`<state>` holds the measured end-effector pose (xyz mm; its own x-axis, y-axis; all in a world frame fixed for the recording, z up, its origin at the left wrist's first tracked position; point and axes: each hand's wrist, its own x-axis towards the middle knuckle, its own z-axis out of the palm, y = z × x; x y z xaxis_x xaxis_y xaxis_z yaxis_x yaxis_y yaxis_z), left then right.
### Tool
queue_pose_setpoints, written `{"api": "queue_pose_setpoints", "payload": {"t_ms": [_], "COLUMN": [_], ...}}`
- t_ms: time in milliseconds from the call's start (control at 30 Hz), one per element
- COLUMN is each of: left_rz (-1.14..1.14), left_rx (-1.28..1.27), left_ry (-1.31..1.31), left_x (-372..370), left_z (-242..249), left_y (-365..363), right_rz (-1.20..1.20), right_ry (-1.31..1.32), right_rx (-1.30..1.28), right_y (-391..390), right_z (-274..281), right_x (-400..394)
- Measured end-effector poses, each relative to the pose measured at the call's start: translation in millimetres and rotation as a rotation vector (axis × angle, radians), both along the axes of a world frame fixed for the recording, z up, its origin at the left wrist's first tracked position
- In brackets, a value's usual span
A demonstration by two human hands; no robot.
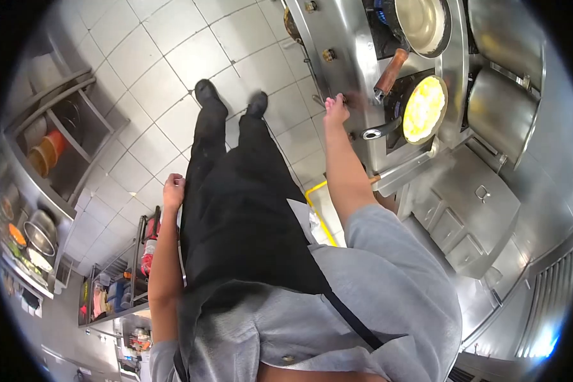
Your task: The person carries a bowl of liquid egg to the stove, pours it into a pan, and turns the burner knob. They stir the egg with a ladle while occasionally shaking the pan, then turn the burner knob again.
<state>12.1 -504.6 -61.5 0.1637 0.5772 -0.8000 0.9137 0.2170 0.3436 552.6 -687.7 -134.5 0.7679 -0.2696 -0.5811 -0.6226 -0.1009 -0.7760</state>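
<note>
My right hand (336, 111) is at the front panel of the stove, fingers closed around a dark control knob that they partly cover. Just beyond it, a frying pan with a dark, ring-ended handle (383, 130) sits on a burner. Lumpy yellow food (424, 109), egg-like in look, fills this pan. A second pan (421, 25), pale inside, has a wooden handle (391, 73) pointing toward my hand. Beside my thigh hangs my left hand (174, 190), its fingers loosely curled and nothing visible in them.
The steel stove front (337, 38) runs along my right, with a blue flame (380, 11) near the pale pan. Steel lids (500, 108) stand behind the burners. To my left are a steel counter with a metal bowl (41, 230) and a shelf rack (118, 280). Tiled floor (153, 57) lies underfoot.
</note>
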Motion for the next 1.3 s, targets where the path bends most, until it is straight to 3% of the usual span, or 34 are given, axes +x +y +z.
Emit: {"api": "queue_pose_setpoints", "payload": {"t_ms": [100, 367, 667, 767, 867, 933, 1000, 1067, 1167, 1300], "left_rz": [0.019, 0.03, 0.086, 0.068, -0.043, -0.085, -0.097, -0.399, -0.63, -0.787], "left_rx": [-0.11, -0.057, -0.042, -0.036, -0.003, 0.033, -0.089, -0.116, -0.131, -0.037], "left_ry": [0.033, -0.13, -0.116, -0.103, -0.039, -0.193, -0.544, -0.693, -0.836, -0.911], "left_x": [9, 42, 47, 38, 60, 122, 180, 252, 373, 504], "left_z": [4, 0, 4, -5, 2, 52, 83, 112, 173, 147], "left_y": [3, 2, -5, -9, 4, 21, 21, 15, -14, -66], "right_rz": [0.008, 0.058, 0.073, 0.122, 0.345, 0.466, 0.586, 0.727, 0.948, 0.656], "right_ry": [-0.003, -0.018, -0.011, -0.017, 0.104, 0.144, 0.119, 0.073, 0.063, 0.175], "right_rx": [-0.012, -0.053, -0.04, 0.009, -0.086, -0.252, -0.346, -0.353, -0.406, -0.223], "right_y": [0, -2, -6, -14, -27, -34, -50, -80, -141, -197], "right_z": [-1, 1, 2, 2, 19, 43, 74, 80, 79, 126], "right_x": [2, 2, 4, 0, -23, -53, -94, -131, -179, -231]}}
